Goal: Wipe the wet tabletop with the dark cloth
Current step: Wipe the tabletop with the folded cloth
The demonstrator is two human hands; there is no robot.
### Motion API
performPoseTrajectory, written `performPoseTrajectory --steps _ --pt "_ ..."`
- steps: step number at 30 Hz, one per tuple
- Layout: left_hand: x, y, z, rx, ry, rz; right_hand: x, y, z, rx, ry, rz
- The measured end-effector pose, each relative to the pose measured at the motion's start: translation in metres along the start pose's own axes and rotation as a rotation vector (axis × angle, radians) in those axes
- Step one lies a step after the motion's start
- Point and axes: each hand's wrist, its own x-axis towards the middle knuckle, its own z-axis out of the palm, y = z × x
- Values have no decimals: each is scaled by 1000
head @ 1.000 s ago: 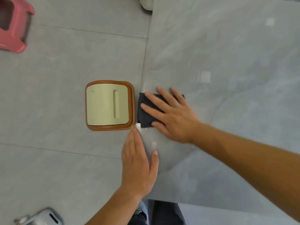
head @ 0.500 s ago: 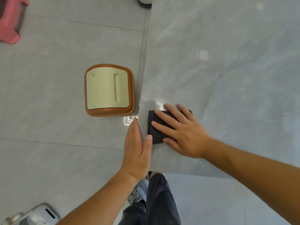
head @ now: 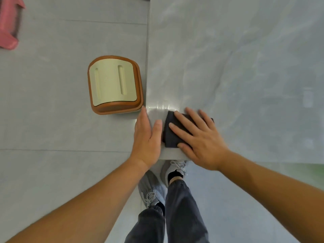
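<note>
The right hand (head: 199,139) lies flat on the dark cloth (head: 171,135), fingers spread open, pressing it down near the front left corner of the grey bench (head: 228,67). The left hand (head: 147,137) rests flat on the bench edge just beside the cloth, fingers open and holding nothing. A brown stool (head: 114,85) stands on the floor nearby.

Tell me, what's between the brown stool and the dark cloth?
In the head view, the left hand at the tabletop edge lies between stool and dark cloth.
</note>
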Motion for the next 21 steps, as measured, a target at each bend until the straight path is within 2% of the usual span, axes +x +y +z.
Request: performPoseTrajectory --steps 2,3,6,8,10,13,16,18,21 --pt "-2 -2 0 -54 9 -10 10 11 -2 -12 -4 -25" --pt "-3 -4 1 -89 21 -3 24 16 -5 -7 16 20" --pt "-6 -12 3 -206 42 -38 90 24 -9 26 90 344" --pt "-6 -16 5 -254 48 -68 120 14 -9 18 114 452" --pt "-8 -17 5 -284 88 -78 110 -4 0 13 110 328" --pt "-16 -20 5 -334 96 -67 47 -32 8 -4 31 15" --pt "-29 -22 7 -297 88 -70 24 -22 4 -21 -25 -131" --pt "-29 -19 7 -243 107 -40 38 -12 3 -24 10 -4" --pt "-26 -12 5 -184 108 17 46 -25 6 37 99 340"
